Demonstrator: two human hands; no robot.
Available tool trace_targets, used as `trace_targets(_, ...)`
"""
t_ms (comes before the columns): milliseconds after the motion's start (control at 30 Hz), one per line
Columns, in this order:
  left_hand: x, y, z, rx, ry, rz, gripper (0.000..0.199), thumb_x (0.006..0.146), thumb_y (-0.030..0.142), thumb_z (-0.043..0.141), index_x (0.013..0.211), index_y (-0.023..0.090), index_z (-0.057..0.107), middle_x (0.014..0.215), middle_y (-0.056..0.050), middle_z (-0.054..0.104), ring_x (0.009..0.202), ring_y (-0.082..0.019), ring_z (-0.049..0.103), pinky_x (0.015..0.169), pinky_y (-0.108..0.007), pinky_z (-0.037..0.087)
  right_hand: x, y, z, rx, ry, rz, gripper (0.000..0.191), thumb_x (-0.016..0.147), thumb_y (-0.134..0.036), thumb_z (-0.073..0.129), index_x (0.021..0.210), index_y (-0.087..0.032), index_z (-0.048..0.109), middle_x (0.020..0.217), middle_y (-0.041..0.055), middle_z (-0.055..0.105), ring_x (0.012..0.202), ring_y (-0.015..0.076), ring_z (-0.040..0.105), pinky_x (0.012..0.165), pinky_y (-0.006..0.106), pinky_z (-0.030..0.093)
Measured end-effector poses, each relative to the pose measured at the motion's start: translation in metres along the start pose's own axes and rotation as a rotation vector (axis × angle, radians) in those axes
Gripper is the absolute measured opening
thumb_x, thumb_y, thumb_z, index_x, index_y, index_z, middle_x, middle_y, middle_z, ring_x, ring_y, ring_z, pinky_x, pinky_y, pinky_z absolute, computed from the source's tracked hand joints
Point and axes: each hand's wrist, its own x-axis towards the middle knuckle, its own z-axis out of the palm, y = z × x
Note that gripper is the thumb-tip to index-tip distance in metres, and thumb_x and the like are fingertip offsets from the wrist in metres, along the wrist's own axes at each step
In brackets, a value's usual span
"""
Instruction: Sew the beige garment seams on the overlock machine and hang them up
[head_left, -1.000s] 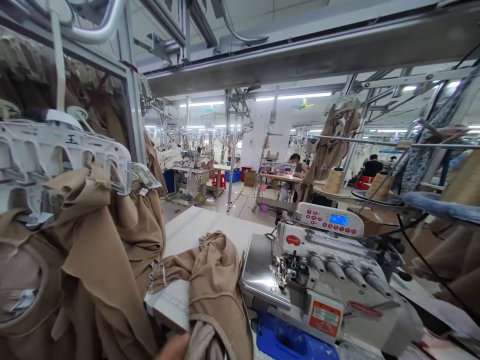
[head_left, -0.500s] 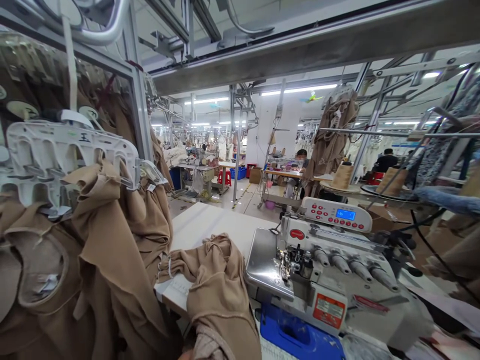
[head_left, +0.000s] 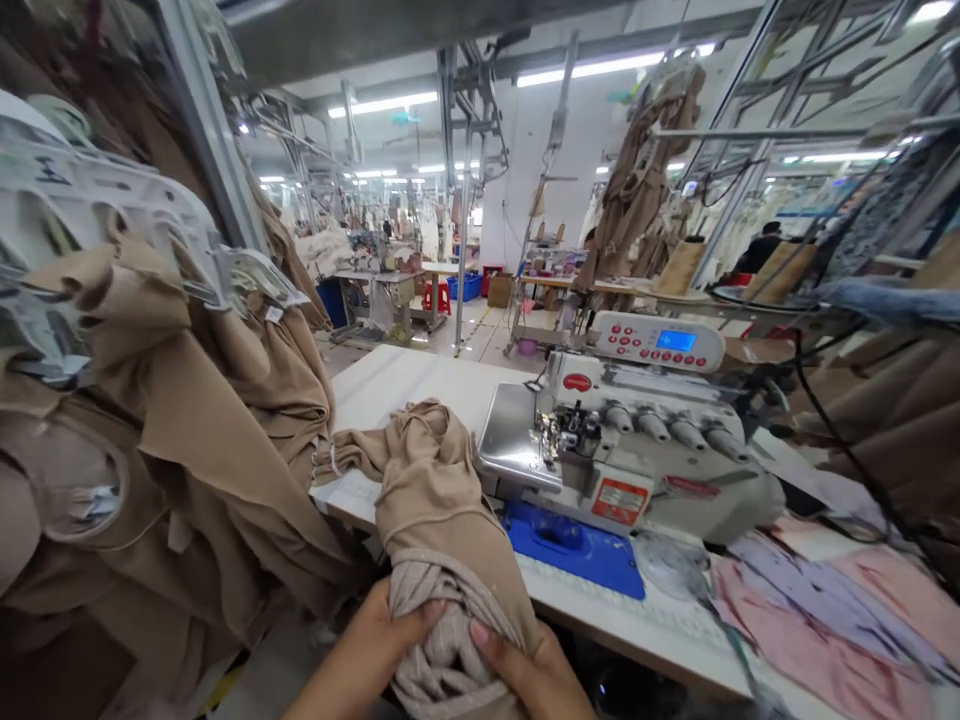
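Note:
A tan garment (head_left: pixel 442 480) lies bunched on the white sewing table and hangs over its front edge towards me. My left hand (head_left: pixel 401 625) grips the left side of its gathered, lighter inside-out end, thumb on top. My right hand (head_left: pixel 525 660) grips the same end from the right, its thumb pressed on the cloth and its other fingers hidden underneath. Just right of the garment stands an overlock sewing machine (head_left: pixel 600 420) with a shiny metal plate (head_left: pixel 514 430) and a lit control panel.
More tan garments (head_left: pixel 217 460) hang from white hangers (head_left: pixel 112 190) close on my left. A blue tray (head_left: pixel 577 550) sits below the machine. Pink and lilac cloth pieces (head_left: pixel 825 610) lie at right. Thread cones (head_left: pixel 679 267) stand behind the machine; a metal post (head_left: pixel 214 130) rises at left.
My view has tilted downward, so the scene sits higher. Both hands now show on the garment's near end, where before only a bit of one hand was visible at the bottom edge.

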Motion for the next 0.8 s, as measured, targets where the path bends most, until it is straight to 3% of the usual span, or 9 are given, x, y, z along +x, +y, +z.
trace_targets(100, 0.001, -0.003, 0.0, 0.0, -0.003, -0.03, 0.067, 0.052, 0.05, 0.092, 0.103, 0.014, 0.069, 0.108, -0.013, 0.074, 0.107, -0.033, 0.067, 0.094, -0.041, 0.051, 0.004, 0.006, -0.005, 0.12, -0.024, 0.041, 0.059, 0.067, -0.046, 0.09, 0.111, -0.011, 0.073, 0.1, 0.0129, 0.077, 0.099, 0.0319, 0.071, 0.095, 0.042, 0.05)
trace_targets(233, 0.001, -0.005, -0.003, 0.005, -0.002, -0.016, 0.063, 0.058, 0.051, 0.088, 0.106, 0.014, 0.069, 0.103, -0.011, 0.075, 0.103, -0.032, 0.068, 0.091, -0.04, 0.052, -0.002, 0.002, 0.001, 0.218, 0.07, 0.094, 0.06, 0.064, -0.042, 0.091, 0.112, -0.013, 0.071, 0.1, 0.0127, 0.077, 0.098, 0.0314, 0.071, 0.094, 0.042, 0.051)
trace_targets(367, -0.004, 0.001, 0.002, 0.046, -0.02, -0.002, 0.067, 0.054, 0.051, 0.09, 0.106, 0.014, 0.068, 0.105, -0.012, 0.074, 0.108, -0.033, 0.066, 0.094, -0.04, 0.051, -0.009, -0.007, 0.006, 0.18, 0.107, 0.084, 0.061, 0.062, -0.04, 0.092, 0.112, -0.013, 0.071, 0.102, 0.012, 0.077, 0.096, 0.0312, 0.071, 0.095, 0.043, 0.051)
trace_targets(533, -0.002, 0.001, 0.0, 0.112, 0.058, 0.055, 0.073, 0.051, 0.06, 0.089, 0.104, 0.015, 0.066, 0.106, -0.013, 0.074, 0.107, -0.032, 0.065, 0.095, -0.04, 0.051, -0.007, -0.004, -0.003, 0.044, 0.043, -0.009, 0.056, 0.075, -0.044, 0.085, 0.119, -0.015, 0.066, 0.117, 0.0121, 0.073, 0.116, 0.0316, 0.063, 0.103, 0.043, 0.045)
trace_targets(600, 0.001, 0.001, -0.004, 0.166, -0.04, 0.089, 0.07, 0.056, 0.058, 0.087, 0.106, 0.014, 0.067, 0.107, -0.013, 0.074, 0.105, -0.031, 0.066, 0.094, -0.04, 0.051, -0.006, -0.003, -0.007, -0.007, 0.052, -0.013, 0.056, 0.076, -0.045, 0.084, 0.12, -0.015, 0.064, 0.121, 0.0133, 0.071, 0.12, 0.0331, 0.06, 0.104, 0.045, 0.043)
trace_targets(700, 0.005, 0.001, -0.011, 0.356, -0.275, 0.1, 0.064, 0.057, 0.046, 0.089, 0.108, 0.014, 0.07, 0.104, -0.011, 0.074, 0.102, -0.031, 0.067, 0.093, -0.039, 0.052, -0.004, -0.002, -0.01, -0.06, 0.015, -0.019, 0.059, 0.078, -0.048, 0.082, 0.122, -0.015, 0.062, 0.123, 0.0146, 0.069, 0.121, 0.0349, 0.059, 0.105, 0.047, 0.043)
trace_targets(800, 0.009, -0.005, -0.02, 0.524, -0.219, 0.131, 0.052, 0.063, 0.042, 0.084, 0.105, 0.015, 0.073, 0.104, -0.009, 0.075, 0.104, -0.031, 0.066, 0.095, -0.039, 0.051, -0.001, -0.004, -0.007, -0.128, -0.073, -0.045, 0.065, 0.072, -0.043, 0.087, 0.125, -0.016, 0.062, 0.124, 0.014, 0.069, 0.12, 0.0359, 0.06, 0.104, 0.049, 0.043)
